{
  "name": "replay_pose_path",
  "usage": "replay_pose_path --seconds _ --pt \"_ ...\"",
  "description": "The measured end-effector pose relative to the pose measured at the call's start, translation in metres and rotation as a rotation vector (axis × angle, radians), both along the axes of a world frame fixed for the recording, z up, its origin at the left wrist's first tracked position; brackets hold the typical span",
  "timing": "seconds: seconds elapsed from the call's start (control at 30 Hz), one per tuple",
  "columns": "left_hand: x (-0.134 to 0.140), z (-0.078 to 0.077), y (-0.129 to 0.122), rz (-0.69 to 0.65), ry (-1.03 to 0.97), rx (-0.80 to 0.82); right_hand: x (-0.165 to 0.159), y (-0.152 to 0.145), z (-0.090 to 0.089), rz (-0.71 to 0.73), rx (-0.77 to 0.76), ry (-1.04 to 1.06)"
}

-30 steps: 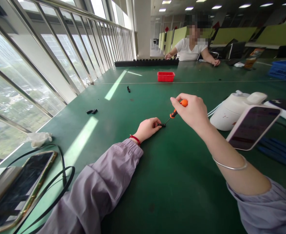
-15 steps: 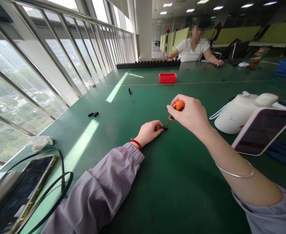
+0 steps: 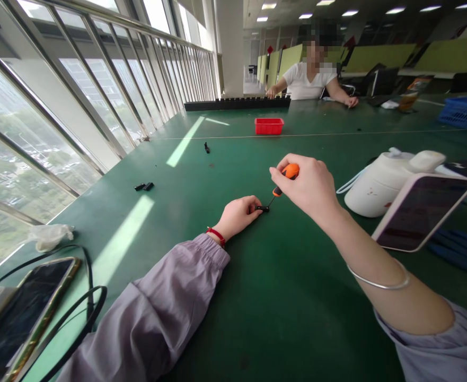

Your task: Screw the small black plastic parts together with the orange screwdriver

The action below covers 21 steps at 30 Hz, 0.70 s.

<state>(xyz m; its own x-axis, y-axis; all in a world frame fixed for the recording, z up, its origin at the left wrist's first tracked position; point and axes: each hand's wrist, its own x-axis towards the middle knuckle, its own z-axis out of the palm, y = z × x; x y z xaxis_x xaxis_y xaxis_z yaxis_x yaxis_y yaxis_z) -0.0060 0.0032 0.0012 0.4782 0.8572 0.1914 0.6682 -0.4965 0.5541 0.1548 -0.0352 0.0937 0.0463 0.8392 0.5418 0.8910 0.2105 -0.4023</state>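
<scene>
My right hand (image 3: 310,183) is closed around the orange and black handle of a screwdriver (image 3: 291,171), held at a slant. Its thin shaft points down and left, and the tip meets or nearly meets the end of a small black part (image 3: 263,208). With its fingers, my left hand (image 3: 239,215) pinches that part against the green table (image 3: 289,297). The part's left end is hidden by my fingertips. Farther left lie two small black pieces (image 3: 144,187) side by side, and another black piece (image 3: 206,148) lies beyond them.
A red bin (image 3: 269,126) and a long black strip (image 3: 237,104) are farther back, near a seated person (image 3: 310,82). On the right stand a white bottle (image 3: 380,185) and a propped phone (image 3: 424,212). Another phone (image 3: 30,313) and a black cable (image 3: 98,302) lie at left.
The whole view has shifted slightly, so things appear a little farther left. The screwdriver leans somewhat more, its tip still at the black part. Both hands keep their grip.
</scene>
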Motion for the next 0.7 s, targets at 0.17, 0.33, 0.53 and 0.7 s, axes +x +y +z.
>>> replay_pose_path --seconds 0.17,0.33,0.53,0.7 --pt "0.0005 0.0015 -0.0012 0.022 0.006 -0.006 0.0003 0.0006 0.0005 0.030 0.024 0.036" --pt "0.0003 0.0007 -0.0010 0.015 -0.005 0.000 -0.0009 0.0002 -0.0020 -0.023 0.045 -0.021" --pt "0.0001 0.0002 -0.0004 0.006 -0.005 -0.011 -0.0001 0.0026 -0.0046 0.035 0.024 0.013" --pt "0.0002 -0.0003 0.0004 0.003 0.009 -0.003 0.0036 0.0050 -0.0039 0.020 0.035 0.035"
